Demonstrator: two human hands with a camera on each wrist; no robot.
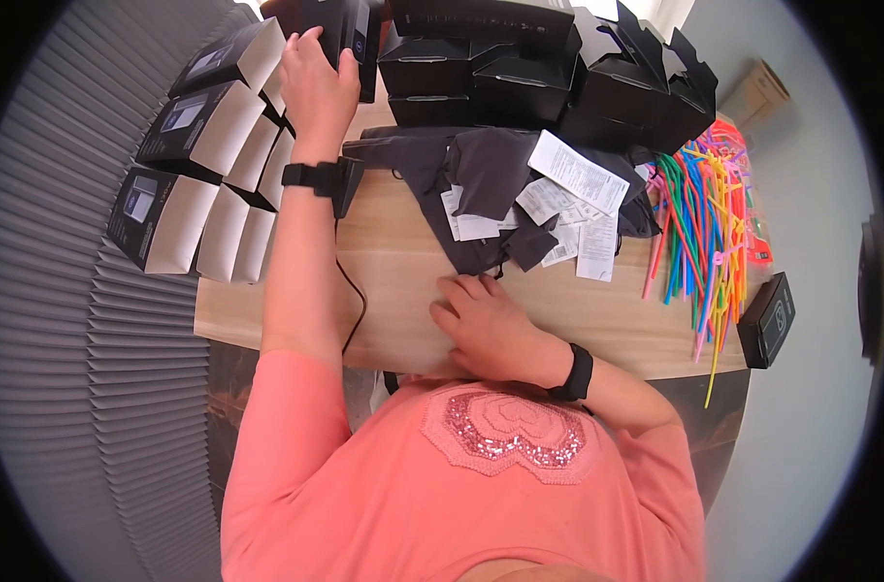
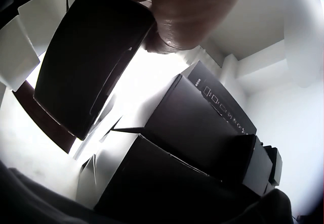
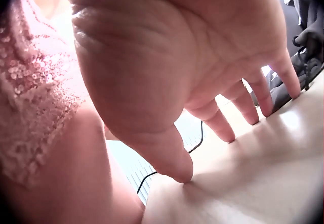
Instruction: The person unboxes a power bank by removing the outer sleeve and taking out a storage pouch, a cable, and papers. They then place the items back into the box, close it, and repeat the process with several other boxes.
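Note:
My left hand (image 1: 318,92) reaches to the back left of the table and grips a black box (image 2: 91,57), fingers on one side and thumb on the other. In the left wrist view the box hangs tilted below the palm, beside a stack of black boxes (image 2: 197,123). My right hand (image 1: 491,328) is near the front edge, its fingertips and thumb touching the wooden table (image 3: 263,163). Just beyond its fingers lie dark drawstring pouches (image 1: 418,179), with printed paper slips (image 1: 578,175) on top.
White-lined open boxes (image 1: 195,228) stand in rows at the left. Colourful bendy straws (image 1: 699,223) lie at the right, beside a small black box (image 1: 767,320) at the table's edge. A black cable (image 1: 357,291) runs over the front edge. A pleated curtain (image 1: 141,388) hangs at the left.

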